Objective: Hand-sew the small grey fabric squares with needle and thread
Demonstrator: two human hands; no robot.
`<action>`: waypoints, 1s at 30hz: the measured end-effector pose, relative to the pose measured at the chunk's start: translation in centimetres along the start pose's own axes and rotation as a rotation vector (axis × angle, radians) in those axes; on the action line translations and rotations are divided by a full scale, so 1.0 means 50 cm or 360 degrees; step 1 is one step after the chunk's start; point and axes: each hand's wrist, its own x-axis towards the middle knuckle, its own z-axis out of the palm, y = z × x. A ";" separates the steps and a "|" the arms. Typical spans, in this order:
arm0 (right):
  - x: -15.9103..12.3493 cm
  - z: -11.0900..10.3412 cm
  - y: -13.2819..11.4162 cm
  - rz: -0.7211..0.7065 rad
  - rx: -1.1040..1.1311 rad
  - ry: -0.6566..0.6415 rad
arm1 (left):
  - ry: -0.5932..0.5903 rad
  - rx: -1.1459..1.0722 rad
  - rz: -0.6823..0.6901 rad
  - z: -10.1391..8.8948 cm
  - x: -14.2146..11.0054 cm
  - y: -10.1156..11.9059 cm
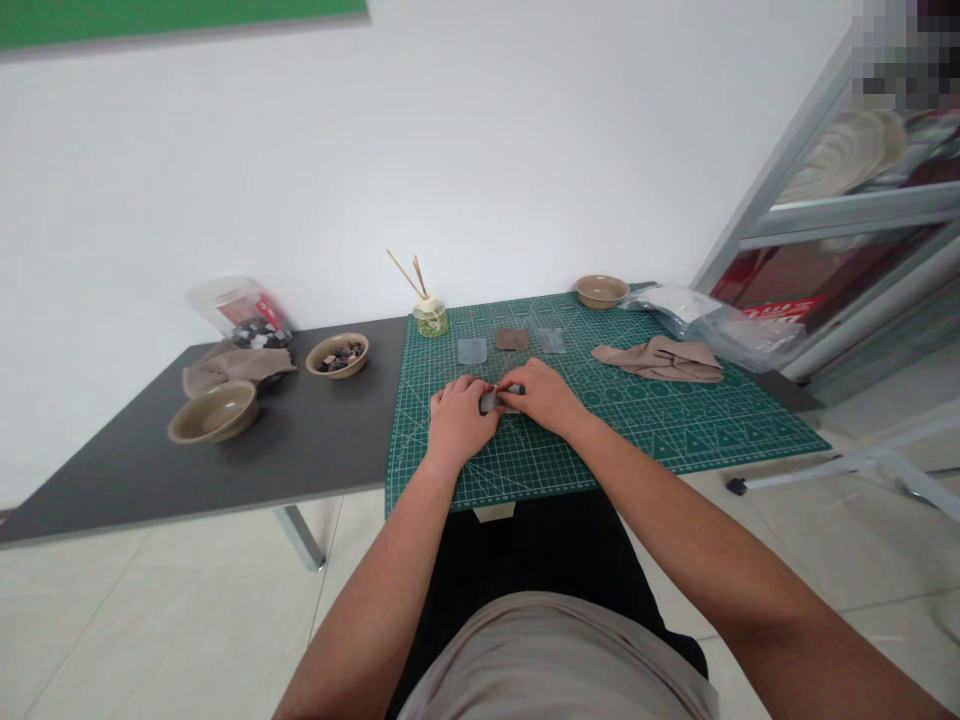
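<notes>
Both hands meet over a green cutting mat (622, 430) at the front middle of the table. Fingers of my left hand (463, 415) are closed on the left side of a small flat grey piece (489, 401). My right hand (541, 395) pinches the same piece from the right, thumb and fingertips close to the left hand's. Much of the piece is hidden by the fingers, so its kind is unclear. Just beyond the hands lie a pale blue-grey square (472, 351), a brown square (511, 339) and a clear, pale square (553, 341).
Left on the dark table (330, 440) stand a bowl of small dark pieces (337, 356), another bowl (214, 412), a brown cloth (240, 368) and a clear tub (240, 312). A reed diffuser (430, 315), a bowl (602, 290), a crumpled cloth (660, 358) and a plastic bag (712, 318) sit on the mat's far and right sides.
</notes>
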 end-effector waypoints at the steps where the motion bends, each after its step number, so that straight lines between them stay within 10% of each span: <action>1: -0.001 0.000 -0.002 -0.0006 0.0005 -0.0018 | -0.0001 0.0007 -0.0002 -0.001 0.000 0.001; 30: -0.003 0.008 0.015 -0.0094 -0.0077 0.0088 | -0.0017 -0.0026 -0.0058 0.000 0.005 -0.005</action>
